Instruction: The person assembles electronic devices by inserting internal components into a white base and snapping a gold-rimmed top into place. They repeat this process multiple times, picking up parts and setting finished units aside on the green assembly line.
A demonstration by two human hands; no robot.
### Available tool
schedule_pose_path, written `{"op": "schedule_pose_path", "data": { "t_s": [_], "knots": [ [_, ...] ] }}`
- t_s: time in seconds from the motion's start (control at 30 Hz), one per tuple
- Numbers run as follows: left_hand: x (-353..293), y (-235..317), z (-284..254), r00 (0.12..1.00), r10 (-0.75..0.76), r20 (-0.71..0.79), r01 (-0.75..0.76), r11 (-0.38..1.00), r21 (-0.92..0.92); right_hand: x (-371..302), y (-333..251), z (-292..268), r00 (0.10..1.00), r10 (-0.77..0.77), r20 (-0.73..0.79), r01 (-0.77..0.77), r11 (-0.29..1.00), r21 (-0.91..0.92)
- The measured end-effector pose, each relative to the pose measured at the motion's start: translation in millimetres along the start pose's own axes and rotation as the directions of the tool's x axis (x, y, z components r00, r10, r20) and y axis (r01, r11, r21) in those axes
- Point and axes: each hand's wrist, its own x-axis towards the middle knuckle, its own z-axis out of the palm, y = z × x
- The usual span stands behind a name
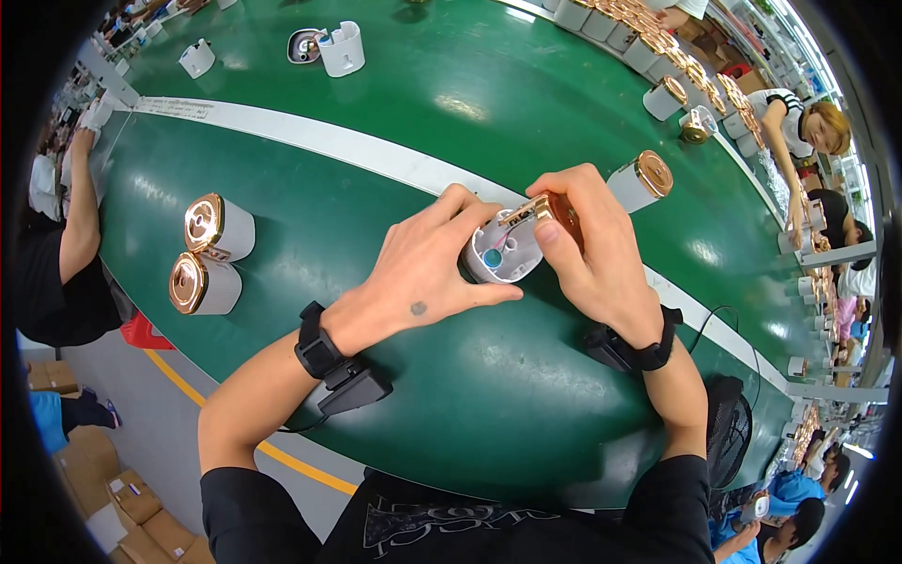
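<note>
At the centre of the frame, a small white cylindrical housing (503,252) is held just above the green tabletop (470,395), its open end turned up to show a blue disc and thin wires inside. The left hand (423,273) wraps round its side, the grip closed on the white shell. The right hand (592,249) pinches a copper-coloured cap (550,209) against the housing's upper rim, thumb and fingers closed on it.

The cap sits tilted and only partly over the opening, so by the look of it the unit is not yet closed up; the inner parts appear already in place. Two finished-looking white units with copper caps (209,254) lie side by side at centre left, another (641,180) just beyond the right hand, and an open one (334,47) at upper centre. A row of similar pieces (648,38) runs along the upper right, where other workers bend over the line.

The fingers hide much of the housing's far side, and how the wires connect cannot be made out. Black wrist straps (319,343) sit on both forearms.
</note>
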Motion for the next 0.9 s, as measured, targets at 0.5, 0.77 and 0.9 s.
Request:
{"op": "schedule_pose_path", "data": {
  "t_s": [0.5, 0.77, 0.9],
  "knots": [
    [-3, 1, 5, 0.996, -0.054, 0.070, 0.066, 0.983, -0.173, -1, -7, 5, 0.992, -0.103, -0.072, 0.110, 0.989, 0.098],
    [-5, 7, 7, 0.997, 0.007, 0.079, 0.005, 0.989, -0.150, -2, -7, 12, 0.990, -0.107, -0.091, 0.120, 0.980, 0.157],
    [-7, 5, 8, 0.999, -0.017, 0.037, 0.023, 0.984, -0.177, -3, -5, 9, 0.992, -0.027, -0.125, 0.039, 0.994, 0.098]
  ]
}}
